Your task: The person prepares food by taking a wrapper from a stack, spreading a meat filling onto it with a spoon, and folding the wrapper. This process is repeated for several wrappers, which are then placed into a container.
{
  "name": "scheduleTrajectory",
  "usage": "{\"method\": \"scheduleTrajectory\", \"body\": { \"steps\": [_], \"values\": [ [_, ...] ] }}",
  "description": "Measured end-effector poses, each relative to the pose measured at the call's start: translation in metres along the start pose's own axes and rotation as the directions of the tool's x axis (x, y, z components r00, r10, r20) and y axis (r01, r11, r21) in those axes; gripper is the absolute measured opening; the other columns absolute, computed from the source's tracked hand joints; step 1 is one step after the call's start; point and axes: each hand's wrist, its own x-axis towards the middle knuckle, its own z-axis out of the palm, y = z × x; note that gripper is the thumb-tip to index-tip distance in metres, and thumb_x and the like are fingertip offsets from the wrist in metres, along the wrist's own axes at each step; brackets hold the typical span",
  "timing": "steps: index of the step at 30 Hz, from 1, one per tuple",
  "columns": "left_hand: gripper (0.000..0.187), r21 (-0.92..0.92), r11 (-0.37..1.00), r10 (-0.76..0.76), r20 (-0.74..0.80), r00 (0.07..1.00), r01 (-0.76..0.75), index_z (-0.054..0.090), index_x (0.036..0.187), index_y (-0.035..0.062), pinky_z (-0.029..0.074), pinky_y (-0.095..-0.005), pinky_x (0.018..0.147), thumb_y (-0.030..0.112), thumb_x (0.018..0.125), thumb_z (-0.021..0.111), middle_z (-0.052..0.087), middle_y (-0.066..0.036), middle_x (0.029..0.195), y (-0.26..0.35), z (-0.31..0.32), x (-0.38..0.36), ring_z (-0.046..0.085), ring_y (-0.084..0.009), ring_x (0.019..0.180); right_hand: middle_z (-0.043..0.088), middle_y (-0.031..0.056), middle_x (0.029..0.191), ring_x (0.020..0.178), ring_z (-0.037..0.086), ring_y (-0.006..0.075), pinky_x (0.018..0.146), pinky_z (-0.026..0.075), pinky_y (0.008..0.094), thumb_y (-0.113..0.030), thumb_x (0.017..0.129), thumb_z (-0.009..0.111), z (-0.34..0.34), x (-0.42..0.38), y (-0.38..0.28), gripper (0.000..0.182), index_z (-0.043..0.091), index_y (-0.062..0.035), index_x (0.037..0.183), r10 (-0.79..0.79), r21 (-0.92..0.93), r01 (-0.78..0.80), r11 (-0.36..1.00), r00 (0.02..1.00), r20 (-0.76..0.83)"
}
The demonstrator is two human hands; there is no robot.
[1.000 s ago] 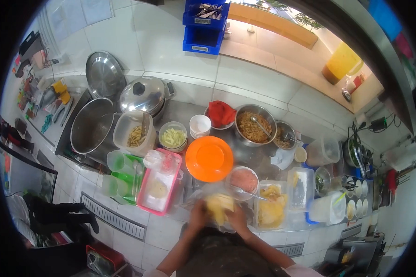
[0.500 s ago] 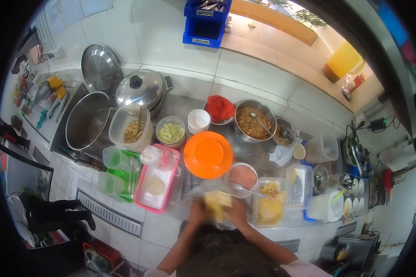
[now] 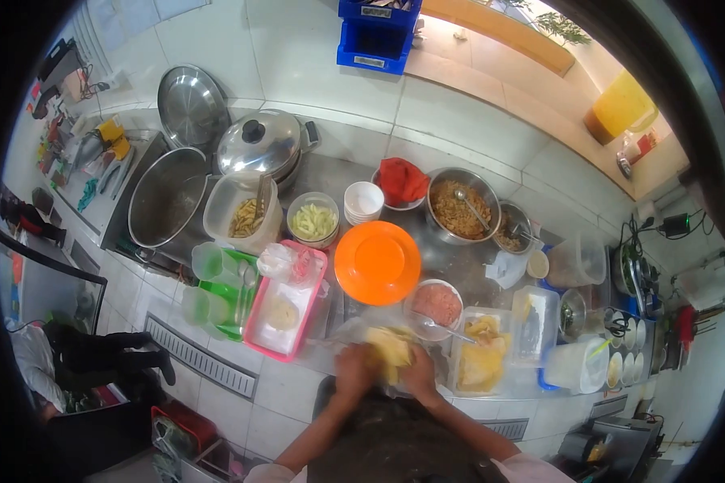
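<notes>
At the counter's front edge, my left hand point(image 3: 358, 372) and my right hand point(image 3: 418, 373) hold soft, flat yellow food sheets point(image 3: 391, 348) between them. Fingers of both hands curl round the sheets; the left is blurred by motion. Under and around them lies a clear plastic sheet or bag point(image 3: 348, 332). Just right is a clear container point(image 3: 483, 358) with similar yellow pieces. Behind my right hand stands a bowl of pink minced filling point(image 3: 437, 306), a spoon point(image 3: 451, 331) resting in it. Beyond my hands sits an orange plate point(image 3: 377, 263).
On the left lie a pink tray point(image 3: 258, 342) holding bags and a pale round piece, and a green tray point(image 3: 232, 324) with clear jugs. Pots, a large bowl of cooked mince point(image 3: 459, 201) and a red cloth point(image 3: 401, 181) line the back. Another person point(image 3: 36, 366) is at far left.
The view has shifted slightly, so the counter appears further right and higher. My left hand has moved over the yellow sheets, which now lie differently between my hands.
</notes>
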Motion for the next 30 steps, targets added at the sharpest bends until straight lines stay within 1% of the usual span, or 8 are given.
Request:
{"method": "scheduleTrajectory", "body": {
  "steps": [3,7,10,12,20,24,26,30],
  "values": [
    [0.033,-0.026,0.999,-0.039,-0.118,0.992,0.036,0.069,0.102,0.009,0.041,-0.0495,0.085,0.027,0.076,0.077,0.064,-0.012,0.096,0.003,0.006,0.003,0.06,-0.0329,0.097,0.065,0.0196,0.112,0.108,0.062,0.032,0.093,0.048,0.0396,-0.003,0.069,0.069,-0.004,-0.002,0.004,0.048,0.061,-0.0014,0.117,0.056,-0.007,-0.056,0.998,0.998,0.022],
    [0.03,0.015,0.997,-0.078,-0.079,0.994,0.08,0.071,0.099,0.0102,0.039,-0.05,0.086,0.028,0.076,0.076,0.064,-0.01,0.095,0.007,0.014,0.009,0.061,-0.0313,0.096,0.064,0.0201,0.117,0.111,0.062,0.0338,0.096,0.047,0.0404,-0.003,0.072,0.065,-0.008,0.0,0.003,0.048,0.06,-0.002,0.119,-0.031,0.061,0.03,0.998,0.999,0.026],
    [0.03,0.019,0.993,-0.113,-0.074,0.991,0.114,0.071,0.097,0.0102,0.038,-0.05,0.086,0.03,0.076,0.076,0.065,-0.009,0.095,0.006,0.023,0.014,0.061,-0.03,0.096,0.063,0.0211,0.121,0.114,0.06,0.0364,0.098,0.046,0.0412,-0.007,0.076,0.061,-0.011,0.005,-0.003,0.05,0.057,-0.0023,0.126,0.076,0.171,-0.088,0.981,0.994,0.076],
    [0.029,-0.004,0.996,-0.086,-0.067,0.994,0.086,0.071,0.097,0.0104,0.038,-0.05,0.086,0.031,0.076,0.076,0.065,-0.008,0.096,0.002,0.024,0.01,0.062,-0.0293,0.097,0.062,0.0236,0.123,0.115,0.059,0.0393,0.099,0.046,0.042,-0.01,0.08,0.057,-0.011,0.008,-0.002,0.053,0.051,-0.0025,0.133,0.176,0.1,-0.182,0.978,0.982,0.072],
    [0.026,0.098,0.98,-0.166,-0.077,0.983,0.173,0.072,0.091,0.0089,0.036,-0.0507,0.086,0.032,0.078,0.074,0.066,-0.011,0.098,0.015,0.024,0.007,0.062,-0.0306,0.099,0.063,0.0264,0.117,0.11,0.06,0.0447,0.093,0.048,0.0465,-0.007,0.086,0.053,-0.007,0.009,0.012,0.046,0.048,0.0003,0.131,-0.079,0.234,0.078,0.969,0.997,-0.006],
    [0.024,0.057,0.971,-0.233,-0.012,0.972,0.234,0.071,0.089,0.0067,0.036,-0.0515,0.087,0.029,0.08,0.072,0.065,-0.012,0.099,0.024,0.021,0.01,0.063,-0.0312,0.098,0.062,0.0272,0.118,0.112,0.059,0.0449,0.095,0.047,0.0468,-0.005,0.086,0.052,-0.008,0.009,0.016,0.046,0.047,0.0013,0.132,-0.088,0.212,0.084,0.974,0.996,0.01],
    [0.025,0.102,0.969,-0.223,-0.028,0.974,0.225,0.071,0.092,0.0069,0.036,-0.0509,0.087,0.029,0.081,0.071,0.066,-0.012,0.097,0.026,0.021,0.009,0.063,-0.0307,0.097,0.057,0.0269,0.13,0.122,0.055,0.0414,0.102,0.043,0.0447,-0.001,0.082,0.052,-0.01,0.008,0.018,0.062,0.043,-0.0011,0.143,-0.066,0.251,0.045,0.967,0.995,0.077],
    [0.028,0.054,0.97,-0.234,-0.073,0.969,0.238,0.068,0.102,0.0076,0.038,-0.0474,0.086,0.026,0.082,0.07,0.069,-0.009,0.088,0.036,0.018,0.004,0.067,-0.0303,0.088,0.06,0.0284,0.123,0.116,0.057,0.046,0.098,0.046,0.0465,-0.003,0.086,0.049,-0.012,0.01,0.017,0.054,0.042,0.0011,0.139,-0.122,0.267,0.106,0.958,0.992,0.044]
  ]
}}
